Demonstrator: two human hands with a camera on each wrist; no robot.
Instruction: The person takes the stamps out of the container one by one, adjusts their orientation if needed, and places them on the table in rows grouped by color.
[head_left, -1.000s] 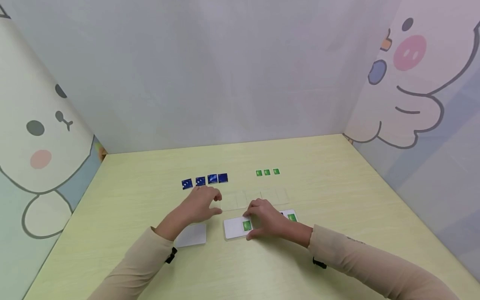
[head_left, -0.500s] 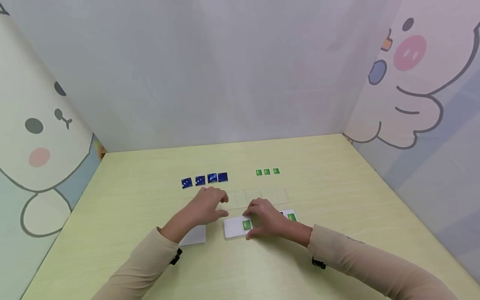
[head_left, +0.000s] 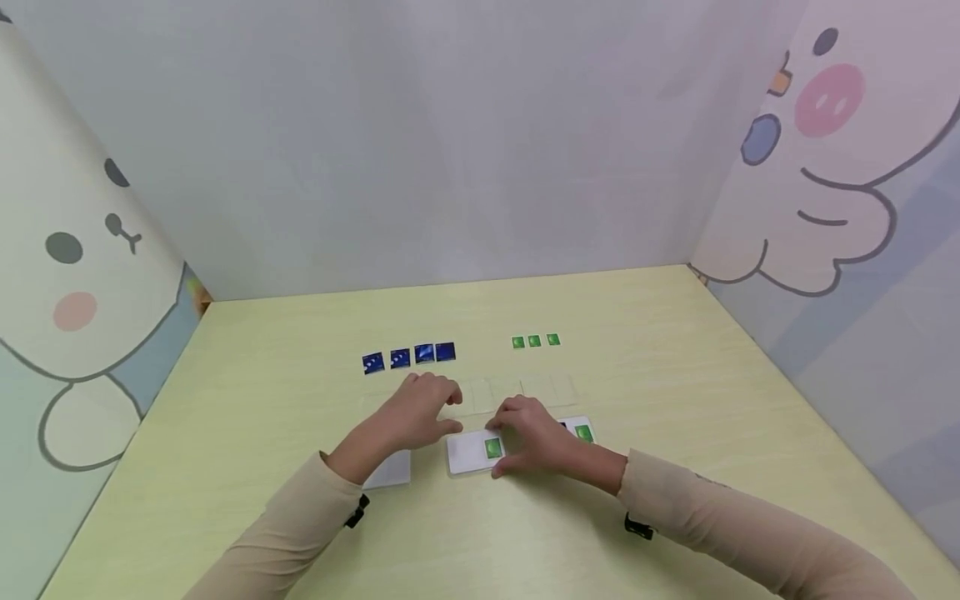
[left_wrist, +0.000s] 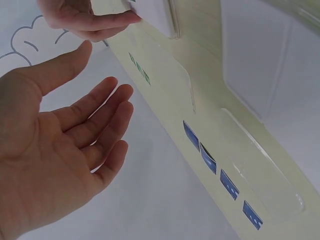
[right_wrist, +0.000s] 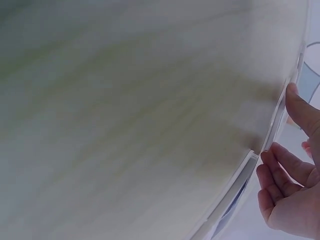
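Observation:
In the head view my right hand (head_left: 536,437) spans a flat white slab (head_left: 467,452), thumb at the near edge and fingertips at the far edge. A green square (head_left: 492,448) lies on the slab's right part. The right wrist view shows thumb and fingertips of that hand on the slab's thin rim (right_wrist: 275,117). My left hand (head_left: 408,412) hovers left of the slab, touching nothing. Its fingers are loosely bent and spread from the thumb in the left wrist view. Below the left wrist lies another white slab (head_left: 392,472), partly covered.
Behind the hands lie thin clear plastic pieces (head_left: 538,390). Several dark blue squares (head_left: 400,358) form a row at back left; three green squares (head_left: 534,341) lie at back right. Another white slab (head_left: 585,429) shows beyond the right hand. Printed curtains (head_left: 450,167) enclose the table (head_left: 660,333).
My left hand has moved a little to the right, toward the slab under the right hand. The right hand stays at the same slab.

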